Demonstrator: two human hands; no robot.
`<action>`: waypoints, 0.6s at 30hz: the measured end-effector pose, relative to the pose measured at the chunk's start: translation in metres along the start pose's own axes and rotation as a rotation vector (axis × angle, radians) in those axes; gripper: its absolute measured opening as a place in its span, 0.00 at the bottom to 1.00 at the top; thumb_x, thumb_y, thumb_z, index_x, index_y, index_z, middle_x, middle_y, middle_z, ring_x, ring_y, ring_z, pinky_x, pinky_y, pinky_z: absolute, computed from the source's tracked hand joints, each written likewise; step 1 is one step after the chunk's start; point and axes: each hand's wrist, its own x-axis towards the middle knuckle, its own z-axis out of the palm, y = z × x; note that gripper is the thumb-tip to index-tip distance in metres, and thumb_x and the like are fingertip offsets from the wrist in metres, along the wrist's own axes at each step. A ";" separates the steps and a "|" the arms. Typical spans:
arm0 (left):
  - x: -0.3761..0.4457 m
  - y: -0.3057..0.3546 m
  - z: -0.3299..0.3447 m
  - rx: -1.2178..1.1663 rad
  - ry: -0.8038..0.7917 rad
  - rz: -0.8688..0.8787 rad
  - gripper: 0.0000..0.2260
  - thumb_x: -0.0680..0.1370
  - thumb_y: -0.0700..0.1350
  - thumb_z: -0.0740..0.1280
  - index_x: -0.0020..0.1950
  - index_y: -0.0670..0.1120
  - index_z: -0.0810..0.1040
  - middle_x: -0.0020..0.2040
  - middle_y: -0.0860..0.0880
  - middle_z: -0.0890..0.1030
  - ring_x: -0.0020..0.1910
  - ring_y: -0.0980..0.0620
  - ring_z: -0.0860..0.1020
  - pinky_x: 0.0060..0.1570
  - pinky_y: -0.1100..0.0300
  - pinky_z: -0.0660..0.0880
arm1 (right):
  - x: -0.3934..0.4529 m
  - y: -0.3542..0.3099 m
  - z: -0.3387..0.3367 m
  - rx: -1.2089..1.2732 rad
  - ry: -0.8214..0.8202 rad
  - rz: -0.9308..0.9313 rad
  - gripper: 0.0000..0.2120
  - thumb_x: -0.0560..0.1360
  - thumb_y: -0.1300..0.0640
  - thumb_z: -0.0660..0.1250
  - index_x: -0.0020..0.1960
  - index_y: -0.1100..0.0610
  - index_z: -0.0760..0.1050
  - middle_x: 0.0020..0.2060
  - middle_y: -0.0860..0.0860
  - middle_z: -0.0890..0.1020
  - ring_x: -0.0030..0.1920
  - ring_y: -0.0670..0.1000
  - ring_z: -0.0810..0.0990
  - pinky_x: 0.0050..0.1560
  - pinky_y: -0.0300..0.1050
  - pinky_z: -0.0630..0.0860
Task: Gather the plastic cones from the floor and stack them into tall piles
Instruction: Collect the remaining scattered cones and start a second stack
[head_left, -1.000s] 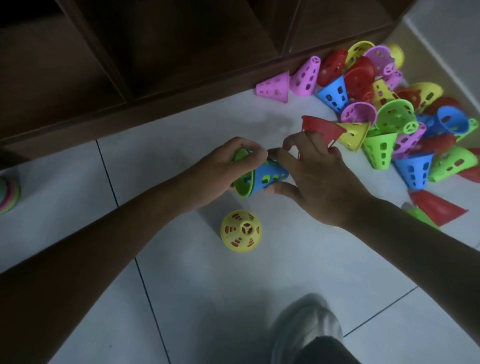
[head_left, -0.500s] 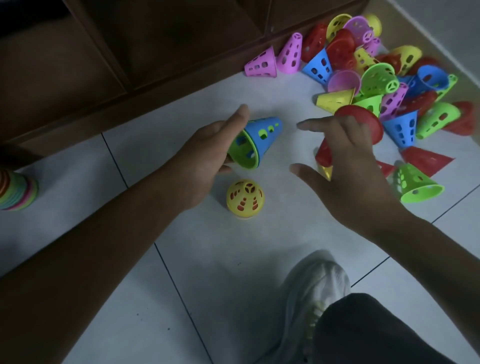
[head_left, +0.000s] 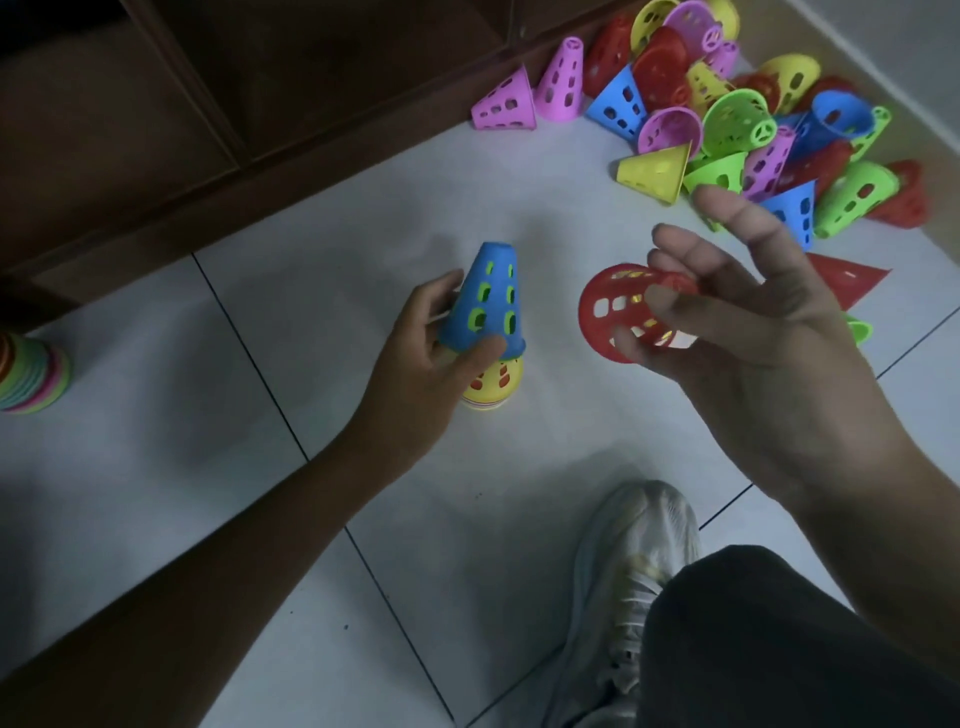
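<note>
My left hand (head_left: 434, 351) grips a blue cone (head_left: 485, 301) with a green one nested inside it, held upright just over a yellow cone (head_left: 493, 387) that stands on the white floor. To its right, my right hand (head_left: 737, 322) pinches a red cone (head_left: 618, 312) in the air, its open mouth turned toward me. A heap of loose cones (head_left: 727, 114) in pink, blue, yellow, green and red lies at the upper right. One flat red cone (head_left: 847, 278) lies just behind my right hand.
A dark wooden shelf unit (head_left: 260, 104) runs along the top left. A finished stack of cones (head_left: 31, 374) stands at the left edge. My shoe (head_left: 634, 566) and trouser leg (head_left: 779, 639) fill the lower right. White floor tiles (head_left: 156, 467) spread between them.
My left hand turned the blue and green cones upright and brought them over the yellow cone. My right hand picked up a red cone and lifted it.
</note>
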 end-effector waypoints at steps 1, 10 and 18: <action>-0.001 -0.005 0.000 0.032 -0.005 0.011 0.33 0.70 0.52 0.77 0.73 0.49 0.70 0.66 0.49 0.78 0.64 0.47 0.79 0.59 0.51 0.80 | 0.000 0.000 0.002 0.035 -0.003 0.023 0.28 0.71 0.71 0.67 0.66 0.49 0.74 0.56 0.50 0.80 0.60 0.48 0.79 0.52 0.55 0.81; -0.001 -0.022 -0.008 0.399 -0.064 0.097 0.23 0.67 0.47 0.74 0.62 0.52 0.78 0.58 0.54 0.77 0.60 0.59 0.75 0.61 0.67 0.71 | 0.005 0.004 0.024 0.252 -0.074 0.169 0.23 0.74 0.64 0.66 0.68 0.53 0.73 0.53 0.50 0.82 0.60 0.49 0.79 0.46 0.53 0.80; -0.016 -0.025 -0.021 0.366 0.024 0.043 0.17 0.71 0.47 0.74 0.58 0.58 0.76 0.57 0.56 0.78 0.60 0.58 0.77 0.61 0.62 0.73 | 0.019 0.036 0.057 0.200 -0.128 0.335 0.19 0.78 0.66 0.65 0.67 0.54 0.75 0.62 0.56 0.80 0.65 0.53 0.77 0.49 0.56 0.82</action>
